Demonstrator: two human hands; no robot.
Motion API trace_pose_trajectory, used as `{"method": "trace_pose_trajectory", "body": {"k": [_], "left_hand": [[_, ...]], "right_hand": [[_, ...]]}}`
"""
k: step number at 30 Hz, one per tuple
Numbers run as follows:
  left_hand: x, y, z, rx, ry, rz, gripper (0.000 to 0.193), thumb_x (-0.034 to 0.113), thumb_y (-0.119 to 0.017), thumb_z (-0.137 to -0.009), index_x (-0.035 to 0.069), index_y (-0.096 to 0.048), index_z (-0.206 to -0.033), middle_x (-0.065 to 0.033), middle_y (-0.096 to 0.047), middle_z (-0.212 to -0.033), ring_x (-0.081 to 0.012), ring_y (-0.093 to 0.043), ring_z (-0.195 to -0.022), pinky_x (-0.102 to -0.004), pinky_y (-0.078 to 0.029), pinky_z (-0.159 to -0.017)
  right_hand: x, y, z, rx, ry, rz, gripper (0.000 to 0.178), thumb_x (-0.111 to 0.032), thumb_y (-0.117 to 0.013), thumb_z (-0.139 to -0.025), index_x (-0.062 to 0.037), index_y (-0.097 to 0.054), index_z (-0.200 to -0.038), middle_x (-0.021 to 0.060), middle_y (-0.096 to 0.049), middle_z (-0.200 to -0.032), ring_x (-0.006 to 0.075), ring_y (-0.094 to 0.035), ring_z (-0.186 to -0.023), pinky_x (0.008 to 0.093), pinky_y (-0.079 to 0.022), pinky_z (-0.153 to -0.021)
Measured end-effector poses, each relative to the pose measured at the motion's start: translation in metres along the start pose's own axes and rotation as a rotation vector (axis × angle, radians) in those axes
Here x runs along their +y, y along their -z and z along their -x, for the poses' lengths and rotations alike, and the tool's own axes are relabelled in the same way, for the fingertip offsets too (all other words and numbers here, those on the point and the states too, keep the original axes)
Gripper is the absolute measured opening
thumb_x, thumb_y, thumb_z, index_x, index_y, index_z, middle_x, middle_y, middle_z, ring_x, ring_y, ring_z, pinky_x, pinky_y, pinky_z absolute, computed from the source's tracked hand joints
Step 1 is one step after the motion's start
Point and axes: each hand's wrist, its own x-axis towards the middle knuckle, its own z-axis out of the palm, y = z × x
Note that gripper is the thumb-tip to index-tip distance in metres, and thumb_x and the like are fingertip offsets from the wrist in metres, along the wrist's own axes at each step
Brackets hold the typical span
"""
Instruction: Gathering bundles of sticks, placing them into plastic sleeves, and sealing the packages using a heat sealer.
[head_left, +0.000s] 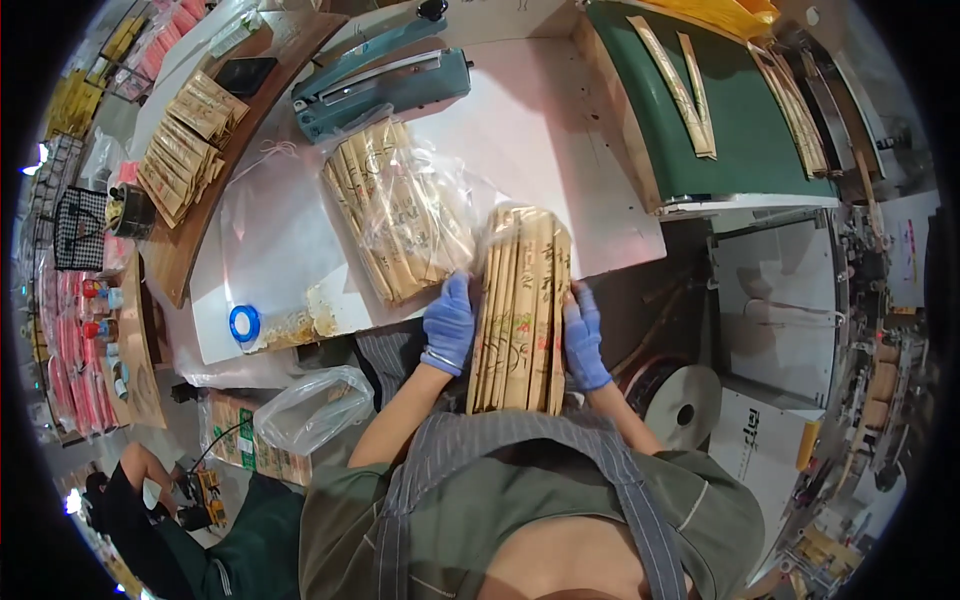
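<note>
An upright bundle of long brown paper-sleeved sticks (520,310), likely wrapped chopsticks, stands close to my body with clear plastic over its top. My right hand (583,340), in a blue-purple glove, presses along the bundle's right side. On the opposite side, my gloved left hand (449,328) holds the bundle's left edge, fingers pointing away from me; the thumb is hidden. Just beyond the left fingertips, a second bundle in a clear plastic bag (395,215) lies on the white table (300,220).
A teal bag sealer (385,92) stands behind the bagged bundle. Blue tape (244,323) lies at the table's left edge. More packets (190,150) sit on a wooden shelf. A green surface (655,110) holds loose sleeves at right. Another person (210,530) is at lower left.
</note>
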Motion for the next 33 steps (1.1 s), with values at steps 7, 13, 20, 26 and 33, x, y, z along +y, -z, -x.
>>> {"method": "trace_pose_trajectory", "body": {"k": [7,13,20,26,33], "left_hand": [[0.032,0.011,-0.073,-0.102,-0.128,-0.289,0.009,0.013,-0.052,-0.079,0.008,-0.05,-0.085,-0.0136,-0.057,-0.073,-0.032,-0.058,-0.064,-0.0413,-0.045,-0.054],[0.02,0.038,-0.009,-0.069,-0.36,-0.179,0.013,0.011,-0.059,-0.072,0.008,-0.053,-0.083,-0.01,-0.051,-0.067,-0.0308,-0.051,-0.052,-0.0409,-0.04,-0.047],[0.04,0.054,-0.009,0.011,-0.31,0.073,0.028,0.008,-0.061,-0.063,0.006,-0.052,-0.089,-0.0122,-0.052,-0.083,-0.0302,-0.054,-0.065,-0.0377,-0.045,-0.057],[0.067,0.03,-0.042,0.037,-0.514,-0.007,0.022,0.013,-0.062,-0.067,0.007,-0.052,-0.086,-0.0088,-0.05,-0.082,-0.0239,-0.051,-0.074,-0.0349,-0.046,-0.064],[0.018,0.002,-0.043,0.027,-0.377,-0.11,0.01,0.015,-0.057,-0.077,0.008,-0.048,-0.078,-0.008,-0.05,-0.069,-0.0225,-0.048,-0.047,-0.0343,-0.041,-0.042]], "right_hand": [[-0.01,-0.008,-0.079,0.258,0.461,0.759,0.017,-0.008,-0.058,-0.075,-0.0018,-0.053,-0.091,0.0149,-0.053,-0.075,0.0294,-0.054,-0.063,0.0352,-0.043,-0.058],[-0.021,0.038,0.017,-0.074,0.745,0.881,0.01,-0.003,-0.057,-0.067,-0.0063,-0.048,-0.065,0.0107,-0.041,-0.058,0.0303,-0.044,-0.046,0.039,-0.036,-0.041],[-0.054,0.029,0.017,-0.255,0.7,0.948,0.011,-0.006,-0.06,-0.063,-0.006,-0.05,-0.066,0.0103,-0.046,-0.061,0.0289,-0.05,-0.051,0.0374,-0.038,-0.043],[-0.079,0.006,0.015,-0.411,0.885,0.764,0.014,-0.004,-0.061,-0.059,-0.0056,-0.048,-0.062,0.0103,-0.046,-0.059,0.0284,-0.049,-0.048,0.038,-0.039,-0.042],[-0.063,0.008,0.001,-0.171,0.754,0.977,0.035,-0.003,-0.063,-0.055,-0.0028,-0.055,-0.089,0.0154,-0.053,-0.086,0.0309,-0.054,-0.075,0.0373,-0.047,-0.064]]}}
